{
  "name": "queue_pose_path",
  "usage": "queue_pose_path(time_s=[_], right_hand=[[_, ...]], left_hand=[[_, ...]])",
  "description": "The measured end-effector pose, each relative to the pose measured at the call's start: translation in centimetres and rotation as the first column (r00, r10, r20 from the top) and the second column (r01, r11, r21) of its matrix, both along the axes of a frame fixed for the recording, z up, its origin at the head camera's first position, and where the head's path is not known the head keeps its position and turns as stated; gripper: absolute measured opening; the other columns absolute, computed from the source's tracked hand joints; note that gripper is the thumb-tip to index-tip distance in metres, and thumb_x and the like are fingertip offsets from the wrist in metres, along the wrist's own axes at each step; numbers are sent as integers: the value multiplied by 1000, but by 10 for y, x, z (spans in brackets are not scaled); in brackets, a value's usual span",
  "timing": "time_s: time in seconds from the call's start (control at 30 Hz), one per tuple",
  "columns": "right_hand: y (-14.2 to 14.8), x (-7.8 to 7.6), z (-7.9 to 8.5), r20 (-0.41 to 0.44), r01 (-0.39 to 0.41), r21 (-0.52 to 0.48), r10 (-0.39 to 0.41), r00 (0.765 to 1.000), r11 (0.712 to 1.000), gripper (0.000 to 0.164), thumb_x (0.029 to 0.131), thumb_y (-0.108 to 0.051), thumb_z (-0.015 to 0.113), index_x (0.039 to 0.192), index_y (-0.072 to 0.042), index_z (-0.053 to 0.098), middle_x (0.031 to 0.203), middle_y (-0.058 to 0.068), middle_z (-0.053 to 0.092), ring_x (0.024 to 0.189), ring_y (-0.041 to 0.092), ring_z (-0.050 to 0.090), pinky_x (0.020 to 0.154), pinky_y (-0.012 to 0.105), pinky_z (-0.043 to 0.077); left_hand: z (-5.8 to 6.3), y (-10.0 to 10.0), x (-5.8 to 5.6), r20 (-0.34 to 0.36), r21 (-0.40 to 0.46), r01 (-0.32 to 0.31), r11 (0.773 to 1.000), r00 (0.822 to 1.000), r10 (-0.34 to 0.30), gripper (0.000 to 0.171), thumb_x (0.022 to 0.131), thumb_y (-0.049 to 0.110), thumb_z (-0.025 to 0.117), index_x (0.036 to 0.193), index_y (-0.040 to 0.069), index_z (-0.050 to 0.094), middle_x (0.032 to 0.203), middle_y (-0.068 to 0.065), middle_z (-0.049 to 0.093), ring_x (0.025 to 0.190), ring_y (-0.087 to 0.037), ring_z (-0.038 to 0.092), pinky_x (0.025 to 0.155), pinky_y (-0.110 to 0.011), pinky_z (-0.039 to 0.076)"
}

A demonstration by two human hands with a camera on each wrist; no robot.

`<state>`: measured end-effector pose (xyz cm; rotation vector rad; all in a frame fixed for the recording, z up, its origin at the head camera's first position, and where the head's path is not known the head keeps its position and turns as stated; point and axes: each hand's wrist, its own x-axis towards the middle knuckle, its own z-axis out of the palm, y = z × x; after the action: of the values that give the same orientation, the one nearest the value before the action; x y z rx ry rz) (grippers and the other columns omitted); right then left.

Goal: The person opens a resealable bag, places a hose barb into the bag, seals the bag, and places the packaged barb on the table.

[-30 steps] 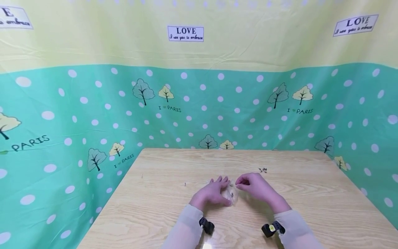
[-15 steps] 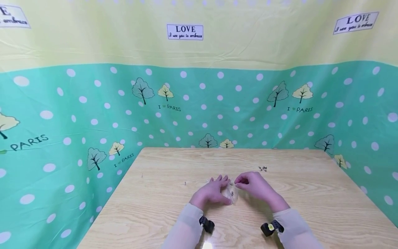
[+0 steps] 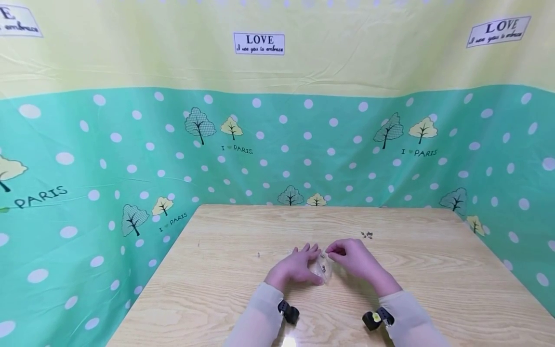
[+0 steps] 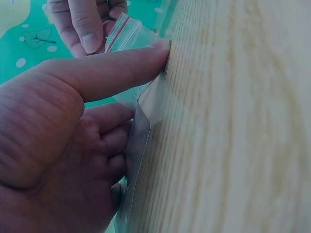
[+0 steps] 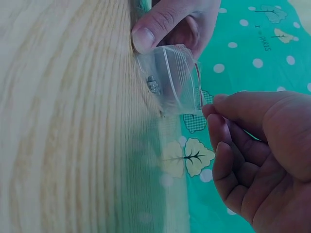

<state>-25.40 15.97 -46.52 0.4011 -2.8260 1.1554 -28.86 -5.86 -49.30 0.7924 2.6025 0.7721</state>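
Observation:
A small clear zip-lock bag (image 3: 327, 273) lies on the table under my left hand (image 3: 297, 267). That hand rests flat on it, fingers stretched out and thumb spread toward the near side. Small metal pieces, which look like screws (image 5: 153, 84), are inside the bag in the right wrist view. My right hand (image 3: 357, 259) pinches the bag's mouth by a corner between thumb and forefinger, and the red-lined zip strip (image 4: 118, 33) is raised off the table. Most of the bag's far part is hidden beneath the left hand.
A little cluster of dark metal pieces (image 3: 366, 235) lies on the table (image 3: 208, 289) beyond the right hand. One tiny piece (image 3: 258, 255) lies left of the left hand. A green dotted curtain (image 3: 243, 159) hangs around the table's back and sides.
The right hand's fingertips have shifted very slightly left and away along the bag's mouth. The left hand stays in place on the bag.

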Motion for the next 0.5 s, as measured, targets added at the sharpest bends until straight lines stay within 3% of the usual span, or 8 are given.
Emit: queue_pose_path(time_s=[0.27,0.5], right_hand=[[15,-2,2,17,40,-17,-40,999,999,12,98,-8,76,109,-9,81,103,-1,78,100,20,73,95,47,61],[65,-14,-13,114,185,-26,-181,977,982,23,97,-12,76,119,-4,77,105,3,74,96,19,68,84,38,60]], left_hand=[[0,3,0,-1,32,4,999,1000,-4,93,84,39,90,163,15,47,175,-2,29,161,-44,20,129,-64,20],[-3,-3,4,11,42,-13,999,1000,12,92,83,37,91,162,15,49,175,-2,30,160,-45,20,129,-63,19]])
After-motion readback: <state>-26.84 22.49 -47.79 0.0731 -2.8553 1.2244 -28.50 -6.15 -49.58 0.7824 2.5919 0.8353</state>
